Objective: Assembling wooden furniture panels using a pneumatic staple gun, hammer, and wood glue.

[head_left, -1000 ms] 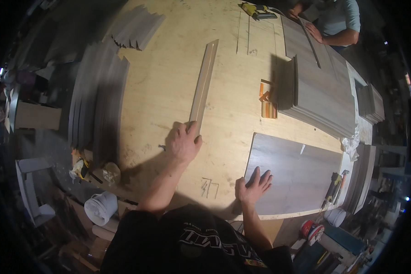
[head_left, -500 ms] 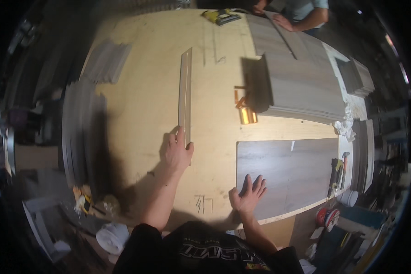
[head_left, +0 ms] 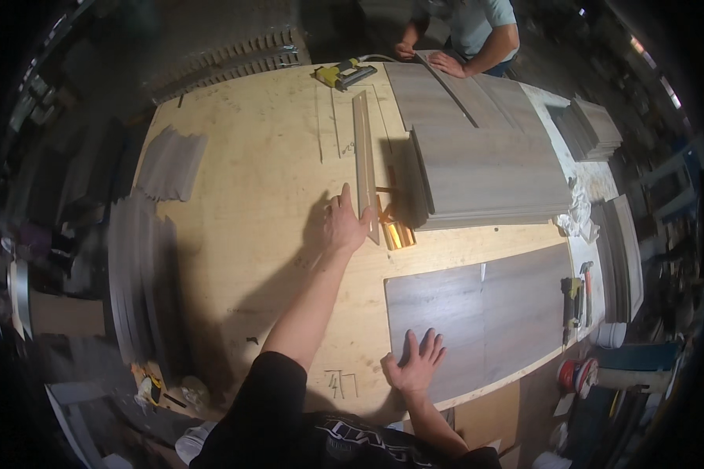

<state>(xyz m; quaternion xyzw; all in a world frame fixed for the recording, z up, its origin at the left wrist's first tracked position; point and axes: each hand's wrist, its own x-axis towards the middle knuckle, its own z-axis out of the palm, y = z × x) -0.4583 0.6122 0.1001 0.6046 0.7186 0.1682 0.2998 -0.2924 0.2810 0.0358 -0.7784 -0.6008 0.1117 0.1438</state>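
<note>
My left hand [head_left: 346, 224] reaches over the wooden worktable [head_left: 250, 203] beside the lower end of a long narrow strip [head_left: 361, 141]. Its index finger lies just left of the strip, and the thumb overlaps the strip's near part. The fingers are apart and not wrapped round it. Close to the strip's near end stands a small shiny copper-coloured piece [head_left: 400, 236]. My right hand [head_left: 414, 366] rests with spread fingers on the left part of a flat grey wood-look panel [head_left: 493, 305].
A stack of grey panels [head_left: 493, 176] stands beyond the flat panel. Bundled strips [head_left: 137, 273] line the left edge. A yellow-green nail gun [head_left: 344, 75] lies at the far edge; another tool [head_left: 571, 301] is at right. Across the table, a person's hand [head_left: 448, 64] touches a panel.
My left hand and the long strip have moved right, close to the copper-coloured piece. The right hand stays on the panel. The view has shifted, showing more beyond the far edge.
</note>
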